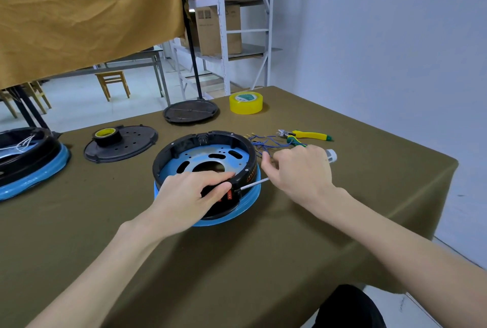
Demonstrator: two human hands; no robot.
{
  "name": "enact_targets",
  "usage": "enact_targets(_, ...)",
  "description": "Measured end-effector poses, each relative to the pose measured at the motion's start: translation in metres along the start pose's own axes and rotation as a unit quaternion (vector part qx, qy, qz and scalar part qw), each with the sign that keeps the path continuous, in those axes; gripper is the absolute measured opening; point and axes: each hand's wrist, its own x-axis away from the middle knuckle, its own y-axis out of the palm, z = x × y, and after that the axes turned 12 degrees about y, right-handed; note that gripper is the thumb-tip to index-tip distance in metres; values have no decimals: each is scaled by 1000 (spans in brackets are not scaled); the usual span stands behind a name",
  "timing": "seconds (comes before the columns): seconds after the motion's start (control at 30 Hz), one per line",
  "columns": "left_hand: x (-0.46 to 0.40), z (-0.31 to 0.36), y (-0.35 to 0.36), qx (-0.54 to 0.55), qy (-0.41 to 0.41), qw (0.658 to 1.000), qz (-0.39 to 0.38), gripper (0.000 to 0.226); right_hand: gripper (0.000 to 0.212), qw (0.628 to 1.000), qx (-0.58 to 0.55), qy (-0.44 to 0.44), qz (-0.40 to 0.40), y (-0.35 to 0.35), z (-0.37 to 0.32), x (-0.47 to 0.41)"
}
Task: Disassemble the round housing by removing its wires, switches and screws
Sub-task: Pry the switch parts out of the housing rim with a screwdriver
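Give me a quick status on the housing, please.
Left hand gripping round housing rim. Right hand driving screwdriver into its side. Wires already out.

Bright, even, diffuse light with faint soft shadows; wide-angle bending at the edges, slightly soft detail.
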Motion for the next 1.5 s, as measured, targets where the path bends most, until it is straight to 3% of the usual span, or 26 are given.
enact_targets(0.13, 3, 2, -2, -28, 27, 999, 7, 49, 54, 997, -66, -28, 28, 7, -3, -8)
enact_targets(0.33, 3, 1, 0, -47, 34, 998, 14, 45, 64, 999, 26, 12, 37, -16, 0, 21)
enact_targets(0.5, 2, 0, 4, -52, 28, 997, 52, 41, 67, 993, 118, 10, -13, -28, -8, 28)
enact_targets(0.63, 2, -1, 4, -49, 34, 996, 72, 30, 65, 995, 96, 17, -32, -25, -9, 30)
enact_targets(0.77, 1, -1, 4, -35, 30, 996, 72, 43, 66, 997, 64, 11, -35, -14, -5, 18)
enact_targets(0.9, 3, -5, 3, -20, 17, 998, 57, 42, 55, 997, -7, -69, -36, -10, -3, -6)
enact_targets(1.0, 3, -6, 2, -18, 19, 998, 50, 43, 27, 993, 20, -107, -37, -16, -3, -4)
enact_targets(1.07, 3, -5, 1, -17, 26, 998, 49, 43, 45, 994, 86, -50, -46, -17, -2, 7)
enact_targets(1.13, 3, -5, 1, -16, 29, 998, 55, 41, 64, 998, 63, 0, -27, -21, -3, 19)
enact_targets(1.2, 3, -5, 2, -19, 29, 997, 65, 39, 67, 996, 87, 5, -22, -27, -7, 28)
enact_targets(1.37, 3, -5, 4, -23, 23, 997, 75, 43, 52, 995, 74, -3, -64, -19, -8, 32)
enact_targets(1.5, 2, -5, 4, -23, 19, 997, 71, 49, 28, 986, 106, -76, -101, -23, -9, 19)
